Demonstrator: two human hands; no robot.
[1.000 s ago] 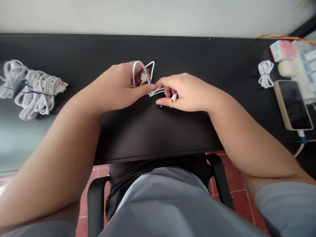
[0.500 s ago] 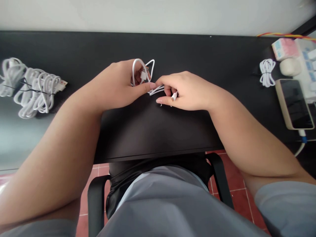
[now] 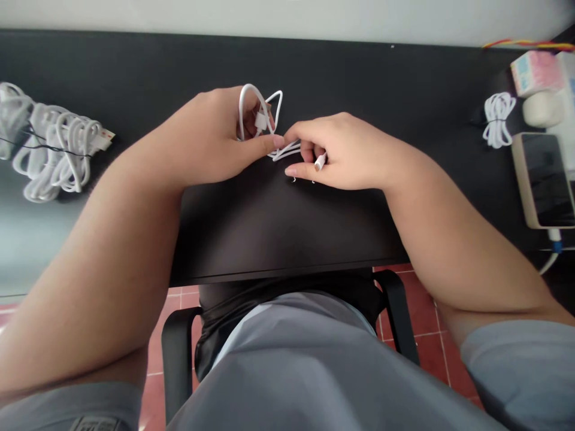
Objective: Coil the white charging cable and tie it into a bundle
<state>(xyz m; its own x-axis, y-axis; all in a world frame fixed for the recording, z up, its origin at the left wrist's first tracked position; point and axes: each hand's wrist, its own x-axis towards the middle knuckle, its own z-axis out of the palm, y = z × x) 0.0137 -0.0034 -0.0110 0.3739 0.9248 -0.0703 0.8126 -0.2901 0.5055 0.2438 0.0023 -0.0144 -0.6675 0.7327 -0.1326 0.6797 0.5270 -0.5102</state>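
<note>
Two bare hands hold one white cable (image 3: 287,149) above the dark table (image 3: 278,233): the left hand (image 3: 224,137) closes round its looped end and wide plug (image 3: 261,121), while the right hand (image 3: 330,149) grips the strands beside it, the small plug (image 3: 320,161) poking out between thumb and fingers. Bundled white cables (image 3: 54,146) lie at the left, and a phone (image 3: 545,179) lies at the right, near a tied white cable coil (image 3: 498,120).

Single head-worn view, facing forward and down.
</note>
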